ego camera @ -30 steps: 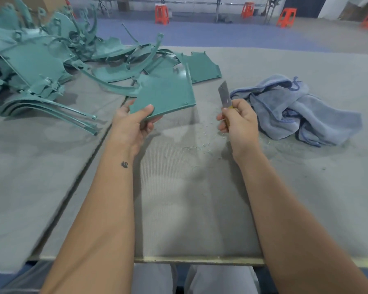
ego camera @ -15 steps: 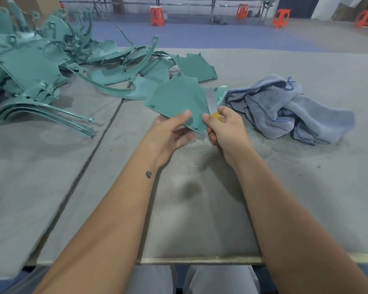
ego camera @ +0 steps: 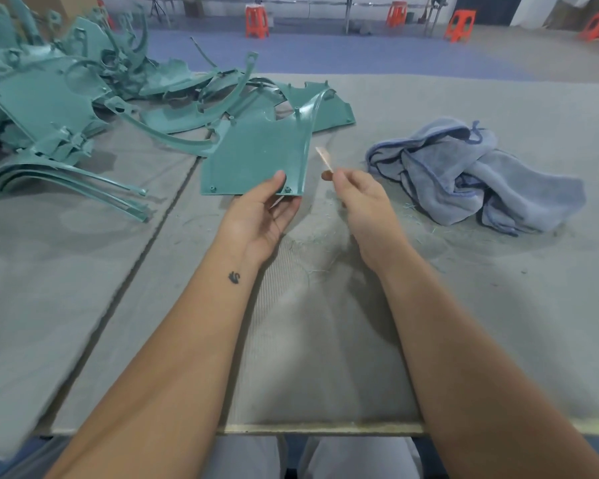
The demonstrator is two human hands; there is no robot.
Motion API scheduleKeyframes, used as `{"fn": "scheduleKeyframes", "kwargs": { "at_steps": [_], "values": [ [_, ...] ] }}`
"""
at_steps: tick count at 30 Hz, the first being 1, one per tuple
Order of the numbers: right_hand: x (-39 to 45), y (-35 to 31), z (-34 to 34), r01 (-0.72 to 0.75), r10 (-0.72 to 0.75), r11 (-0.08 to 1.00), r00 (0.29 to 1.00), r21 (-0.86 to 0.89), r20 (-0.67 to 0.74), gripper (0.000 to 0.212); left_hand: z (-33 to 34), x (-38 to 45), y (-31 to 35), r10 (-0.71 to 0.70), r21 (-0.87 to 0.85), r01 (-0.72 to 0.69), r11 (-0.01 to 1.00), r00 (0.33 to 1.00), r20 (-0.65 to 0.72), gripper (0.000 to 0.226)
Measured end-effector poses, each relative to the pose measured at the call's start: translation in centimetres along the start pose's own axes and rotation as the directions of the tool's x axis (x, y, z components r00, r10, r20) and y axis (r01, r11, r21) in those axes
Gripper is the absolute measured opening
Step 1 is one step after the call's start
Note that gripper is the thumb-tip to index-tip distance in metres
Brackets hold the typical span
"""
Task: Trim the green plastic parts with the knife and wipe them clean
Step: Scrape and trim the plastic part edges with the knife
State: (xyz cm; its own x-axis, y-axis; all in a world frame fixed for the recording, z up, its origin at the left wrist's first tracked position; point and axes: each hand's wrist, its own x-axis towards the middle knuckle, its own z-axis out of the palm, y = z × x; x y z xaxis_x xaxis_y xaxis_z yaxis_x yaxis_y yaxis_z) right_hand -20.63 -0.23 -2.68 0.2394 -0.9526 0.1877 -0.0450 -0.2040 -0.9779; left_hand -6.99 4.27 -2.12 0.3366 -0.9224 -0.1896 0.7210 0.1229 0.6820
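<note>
The left hand (ego camera: 261,216) holds a flat green plastic panel (ego camera: 256,157) by its near right corner, thumb on top and fingers underneath, so the grip is a pinch on that corner. Held this way, the panel's broad face tilts up toward the camera and its raised curved rim on the right side is left free, probably so the blade can reach it. The panel hangs just above the grey counter (ego camera: 325,340), in front of the pile.

The right hand (ego camera: 360,198) has its fingers curled round the knife (ego camera: 324,160); only the short blade shows past the thumb, angled up and to the left, blurred. The tip stands just beside the panel's right rim without touching it, as far as can be told. The handle is mostly hidden in the fist.

A heap of untrimmed green parts (ego camera: 66,95) lies at the far left, within reach of the left hand, which likely makes picking the next one easy. A crumpled blue-grey cloth (ego camera: 471,174) sits at the right, near the knife hand, seemingly placed for the wiping step. Fine green shavings (ego camera: 312,233) are scattered on the counter below the hands and near the cloth.

Judging by this, trimming of this panel's edge is the step in hand; wiping is not yet begun.
</note>
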Motion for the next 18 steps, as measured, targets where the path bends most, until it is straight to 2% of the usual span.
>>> {"fn": "scheduleKeyframes", "kwargs": {
  "at_steps": [3,7,10,12,16,18],
  "values": [
    [-0.2,-0.1,-0.3,0.053,-0.054,0.998,0.998,0.03,0.011,0.013,0.0,0.1,0.1,-0.017,-0.029,0.016,0.999,0.999,-0.029,0.007],
    [-0.5,-0.4,-0.2,0.059,-0.071,0.992,0.992,0.112,0.106,0.014,0.0,-0.1,0.2,-0.013,-0.033,0.012,0.999,0.999,-0.033,0.006],
    [0.0,-0.5,0.2,-0.064,0.047,0.994,0.985,0.091,0.169,0.044,0.1,-0.2,0.2,-0.01,-0.013,0.01,1.0,0.999,-0.035,0.005],
    [0.1,-0.3,0.1,-0.109,0.101,0.994,0.972,0.027,0.21,0.051,0.2,-0.3,0.2,-0.014,-0.006,0.014,1.0,1.0,-0.026,0.004],
    [-0.8,0.0,-0.2,-0.016,0.008,1.0,0.965,0.026,0.263,0.033,0.2,-0.3,0.2,-0.008,0.004,0.009,1.0,1.0,-0.017,0.004],
    [-1.0,-0.2,-0.1,0.025,-0.019,0.999,0.96,-0.019,0.278,0.03,0.2,-0.4,0.3,-0.01,-0.009,0.01,1.0,1.0,-0.014,0.005]
  ]
}}
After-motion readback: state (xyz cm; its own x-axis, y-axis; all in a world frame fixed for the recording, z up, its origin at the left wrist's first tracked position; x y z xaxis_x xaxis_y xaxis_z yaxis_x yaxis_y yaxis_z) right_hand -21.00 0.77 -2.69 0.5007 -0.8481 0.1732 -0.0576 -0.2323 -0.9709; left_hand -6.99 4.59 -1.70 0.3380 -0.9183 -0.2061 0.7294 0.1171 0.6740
